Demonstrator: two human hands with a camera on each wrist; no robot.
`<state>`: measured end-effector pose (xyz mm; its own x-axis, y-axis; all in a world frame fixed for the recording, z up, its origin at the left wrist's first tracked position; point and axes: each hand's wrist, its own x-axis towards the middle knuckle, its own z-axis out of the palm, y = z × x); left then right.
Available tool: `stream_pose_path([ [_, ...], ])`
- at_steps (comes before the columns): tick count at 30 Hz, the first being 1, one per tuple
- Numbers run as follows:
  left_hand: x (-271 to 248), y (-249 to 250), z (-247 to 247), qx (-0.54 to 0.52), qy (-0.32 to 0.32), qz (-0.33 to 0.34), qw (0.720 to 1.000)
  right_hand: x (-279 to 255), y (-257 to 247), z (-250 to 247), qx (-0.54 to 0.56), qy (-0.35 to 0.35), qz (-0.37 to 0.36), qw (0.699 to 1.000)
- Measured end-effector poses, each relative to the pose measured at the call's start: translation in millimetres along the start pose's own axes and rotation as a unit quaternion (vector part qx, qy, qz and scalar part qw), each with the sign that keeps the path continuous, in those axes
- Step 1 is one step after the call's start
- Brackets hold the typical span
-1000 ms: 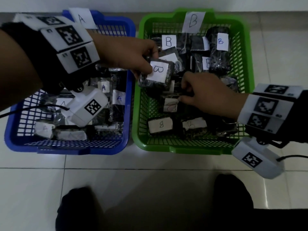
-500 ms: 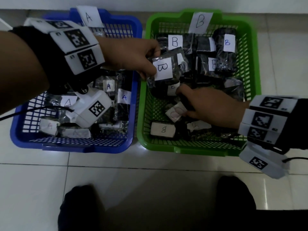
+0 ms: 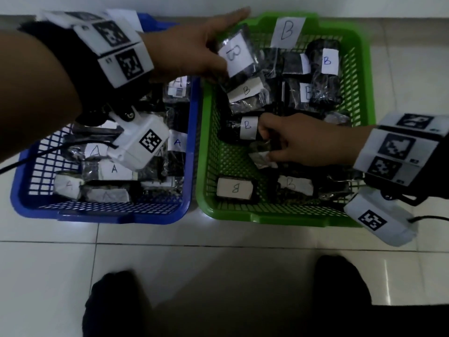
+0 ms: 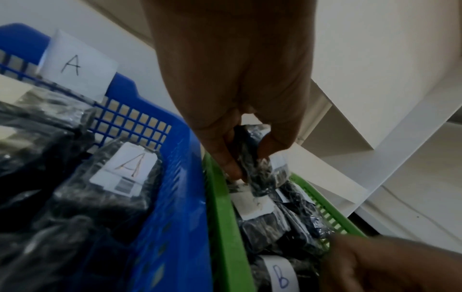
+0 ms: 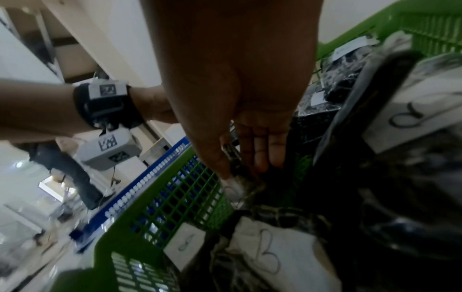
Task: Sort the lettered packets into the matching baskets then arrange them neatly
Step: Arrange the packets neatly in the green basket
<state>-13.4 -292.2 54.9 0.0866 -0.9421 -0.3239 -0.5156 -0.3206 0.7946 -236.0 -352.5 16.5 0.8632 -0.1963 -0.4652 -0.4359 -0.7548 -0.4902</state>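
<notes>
My left hand (image 3: 213, 57) pinches a dark packet labelled B (image 3: 239, 57) between thumb and fingers, held at the back left corner of the green basket (image 3: 267, 215), which has a B sign. The left wrist view shows the same pinch on the packet (image 4: 252, 168). My right hand (image 3: 269, 144) pinches a small crumpled packet (image 3: 261, 158) in the middle of the green basket, its index finger next to another B packet (image 3: 247, 127). In the right wrist view that small packet (image 5: 237, 189) hangs from thumb and fingers. Several B packets lie in the green basket.
The blue basket (image 3: 97, 215) with an A sign stands left of the green one, touching it, and holds several A packets (image 3: 114, 169). Both stand on a pale tiled floor against a white wall. My two dark feet (image 3: 109, 305) are in front.
My left hand has carried its B packet toward the back left corner of the green basket and turned it. My right hand still holds the small packet; a B packet now shows beside it.
</notes>
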Motion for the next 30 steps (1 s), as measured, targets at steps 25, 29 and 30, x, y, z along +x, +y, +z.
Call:
stream_pose_path([
  [25,-32.6,6.5,103.1,0.492,-0.372,0.08,0.783,-3.8,11.7,-44.7,-0.04,-0.077,0.032,0.996],
  [29,-26.6,2.7,120.6,0.493,-0.374,0.121,0.777,-3.5,13.3,-19.7,-0.193,-0.211,0.034,0.958],
  [30,-25.1,2.9,122.4,0.487,-0.373,0.121,0.78,-3.2,14.3,-13.2,-0.223,-0.214,0.035,0.95],
])
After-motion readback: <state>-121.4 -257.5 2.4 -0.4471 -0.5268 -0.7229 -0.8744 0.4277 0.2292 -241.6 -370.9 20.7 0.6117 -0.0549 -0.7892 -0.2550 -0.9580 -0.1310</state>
